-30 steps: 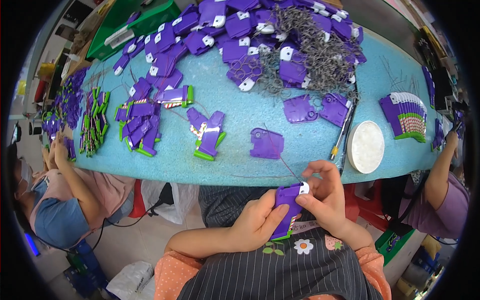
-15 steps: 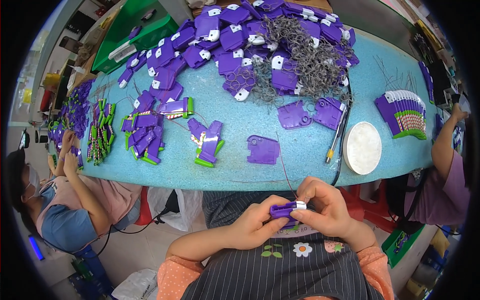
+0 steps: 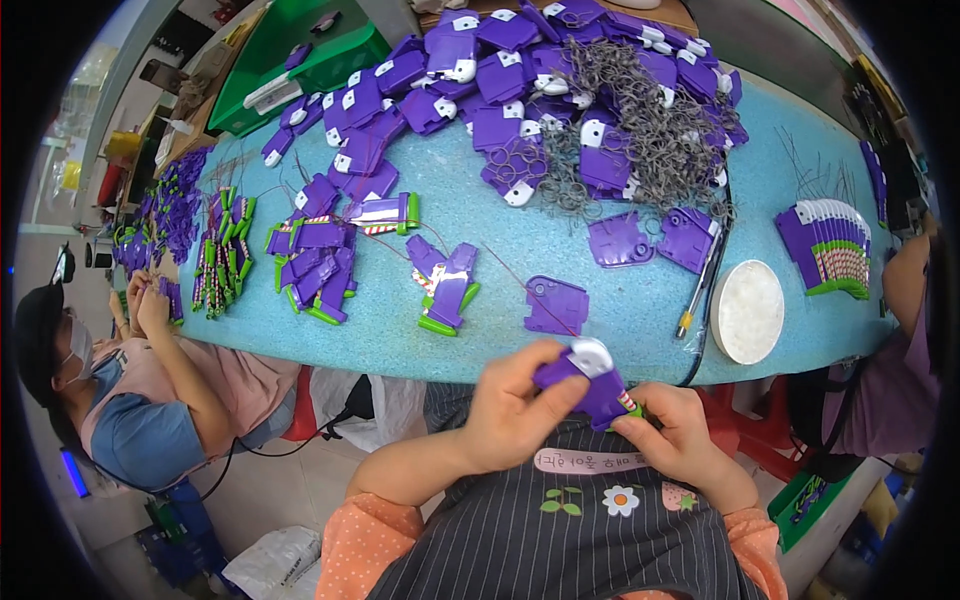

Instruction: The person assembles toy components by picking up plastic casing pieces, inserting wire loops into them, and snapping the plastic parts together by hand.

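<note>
Above my lap, close to the table's near edge, I hold a purple plastic casing (image 3: 603, 398) between both hands. Its rounded white end tilts up and away from me, and a thin dark red wire (image 3: 527, 288) runs from that end over the table. My left hand (image 3: 512, 408) pinches the casing's left side with the thumb across its face. Fingers of my right hand (image 3: 672, 432) grip the lower right corner, where a green edge and a red-and-white striped strip show. Just beyond lies a single purple half-shell (image 3: 556, 305) on the blue table.
Beyond are a heap of purple-and-white casings (image 3: 500, 75), tangled grey wire rings (image 3: 650, 110), a pen (image 3: 697, 290), a white round dish (image 3: 748, 312) and a fanned stack (image 3: 826, 246). Purple-green assemblies (image 3: 318, 262) lie left. A co-worker (image 3: 150, 350) sits left, another person right.
The casing has turned so its white end points away from me and its broad face shows. My left hand has moved up along it; my right hand has shifted from the white end to the green-edged corner.
</note>
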Available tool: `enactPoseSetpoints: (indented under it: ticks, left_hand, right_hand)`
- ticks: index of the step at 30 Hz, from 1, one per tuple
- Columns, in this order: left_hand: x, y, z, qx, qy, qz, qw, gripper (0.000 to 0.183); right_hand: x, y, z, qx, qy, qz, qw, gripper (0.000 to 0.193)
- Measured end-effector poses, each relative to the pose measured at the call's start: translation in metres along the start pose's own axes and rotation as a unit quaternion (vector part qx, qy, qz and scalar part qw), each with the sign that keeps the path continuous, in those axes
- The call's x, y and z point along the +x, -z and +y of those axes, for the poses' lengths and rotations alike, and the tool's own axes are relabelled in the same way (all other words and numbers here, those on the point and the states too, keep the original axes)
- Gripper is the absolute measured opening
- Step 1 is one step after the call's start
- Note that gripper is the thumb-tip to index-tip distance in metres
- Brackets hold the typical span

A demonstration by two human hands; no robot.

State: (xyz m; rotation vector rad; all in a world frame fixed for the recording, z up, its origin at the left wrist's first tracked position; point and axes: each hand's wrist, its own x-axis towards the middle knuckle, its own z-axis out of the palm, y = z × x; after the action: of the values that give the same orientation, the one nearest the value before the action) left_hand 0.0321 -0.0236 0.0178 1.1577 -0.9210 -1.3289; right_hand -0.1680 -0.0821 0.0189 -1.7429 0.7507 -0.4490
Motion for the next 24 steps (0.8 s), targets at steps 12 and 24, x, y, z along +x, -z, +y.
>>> enactPoseSetpoints:
  ticks: [12, 24]
  left_hand:
    - [-0.013, -0.013, -0.018, -0.04, 0.031, 0.002, 0.999, 0.019]
    - [0.091, 0.077, 0.059, 0.502, -0.162, 0.226, 0.819, 0.07]
  right_hand:
    - [0.011, -0.005, 0.001, 0.091, -0.043, 0.016, 0.995, 0.015]
    - [-0.028, 0.095, 0.001, 0.046, 0.109, 0.439, 0.891, 0.032]
